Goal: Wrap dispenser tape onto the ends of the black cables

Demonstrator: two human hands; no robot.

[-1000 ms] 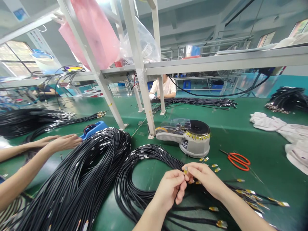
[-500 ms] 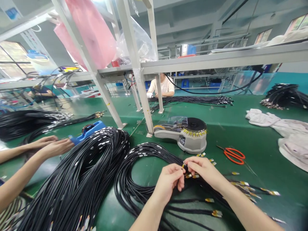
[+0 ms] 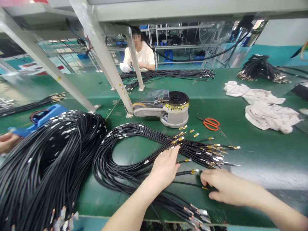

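Note:
A looped bundle of black cables (image 3: 134,150) with yellow-taped ends lies on the green table (image 3: 260,150) in front of me. My left hand (image 3: 166,166) rests flat on the cables, fingers stretched toward the taped ends (image 3: 211,152). My right hand (image 3: 223,187) lies low on the table to the right, fingertips curled onto a single thin cable with a yellow end (image 3: 196,171). Whether it grips that cable I cannot make out for sure.
A grey tape dispenser (image 3: 168,110) stands behind the cables, orange scissors (image 3: 210,123) to its right. A big heap of black cables (image 3: 45,163) fills the left. White cloths (image 3: 262,106) lie far right. Another person's hand (image 3: 7,142) shows at the left edge; a person sits across the table.
My hands have parted and dropped from holding one cable end together; the left now lies flat on the bundle, the right reaches onto a single cable. The view has tilted down.

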